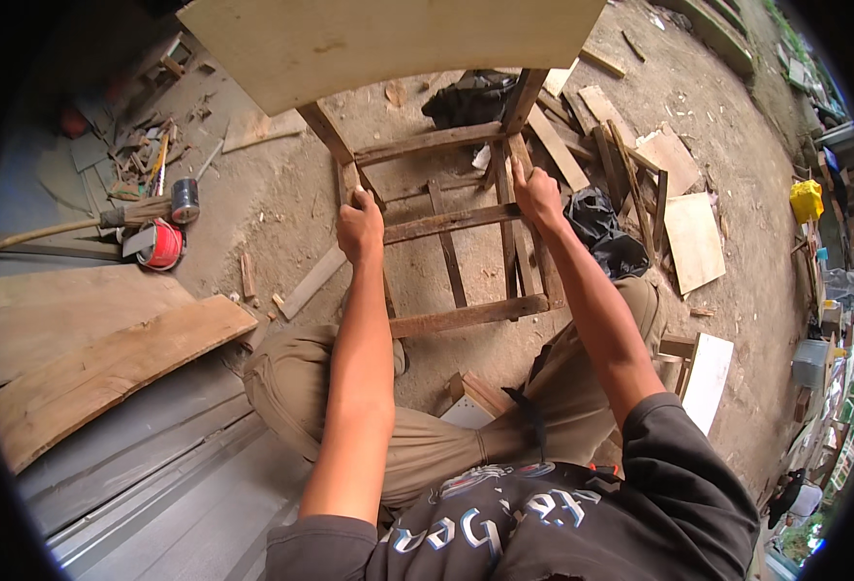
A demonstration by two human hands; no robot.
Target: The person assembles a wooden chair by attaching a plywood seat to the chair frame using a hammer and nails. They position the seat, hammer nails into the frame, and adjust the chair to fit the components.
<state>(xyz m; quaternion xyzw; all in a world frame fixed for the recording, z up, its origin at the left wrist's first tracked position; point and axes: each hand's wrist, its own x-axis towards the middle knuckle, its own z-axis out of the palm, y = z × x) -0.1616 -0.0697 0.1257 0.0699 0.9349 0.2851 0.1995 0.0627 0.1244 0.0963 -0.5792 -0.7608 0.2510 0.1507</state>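
Wooden frame (451,223) within curled fingers (543,182)

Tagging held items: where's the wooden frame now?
Head view, upper centre: the wooden frame is gripped at both sides by left hand and right hand, below the pale board.

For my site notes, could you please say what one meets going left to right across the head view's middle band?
Dark can, left hand, right hand, black plastic, pale board, yellow bundle.
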